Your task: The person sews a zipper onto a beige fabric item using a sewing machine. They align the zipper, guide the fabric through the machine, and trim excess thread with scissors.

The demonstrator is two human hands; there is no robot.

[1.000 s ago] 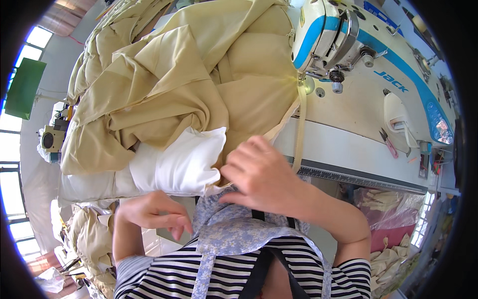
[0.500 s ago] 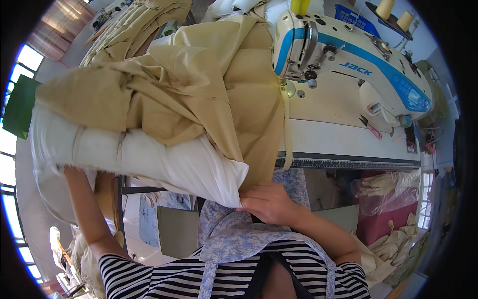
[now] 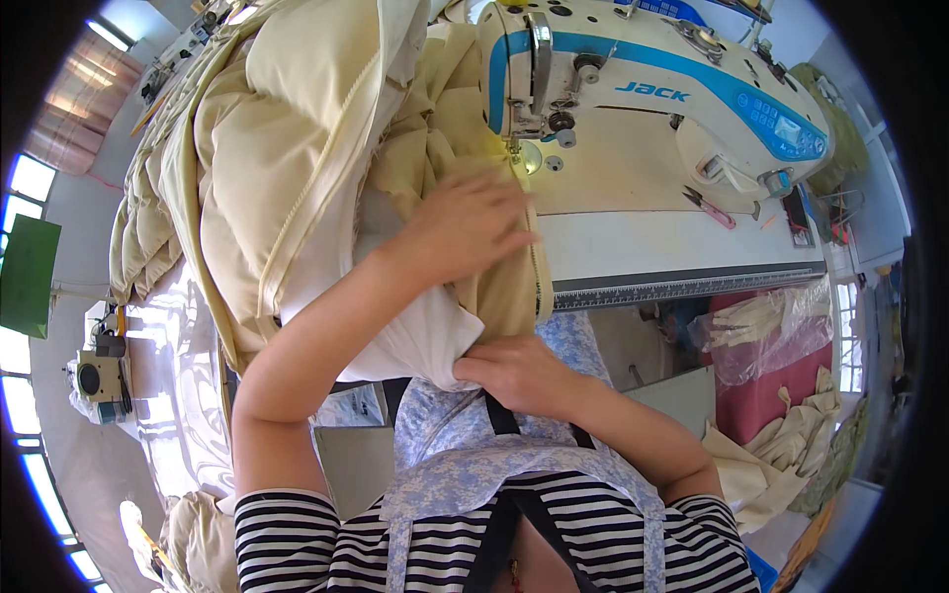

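A beige padded jacket with a white lining lies bunched over the left of the sewing table, its front part under the sewing machine. A zipper tape runs down the jacket's edge from near the needle. My left hand is over the beige cloth just in front of the presser foot, fingers stretched out, thumb apart, somewhat blurred. At the table's front edge my right hand is closed on the jacket's lower corner, where white lining meets beige cloth. Its fingertips are partly hidden.
Pink-handled thread snips lie on the machine bed. A ruler strip edges the table. Right of my lap, a plastic bag with pale pieces rests on a red surface. More beige garments are piled at the left.
My left hand has come from under the jacket at far left to the cloth near the needle. The jacket's padded outer side is now turned up. My right hand keeps its hold.
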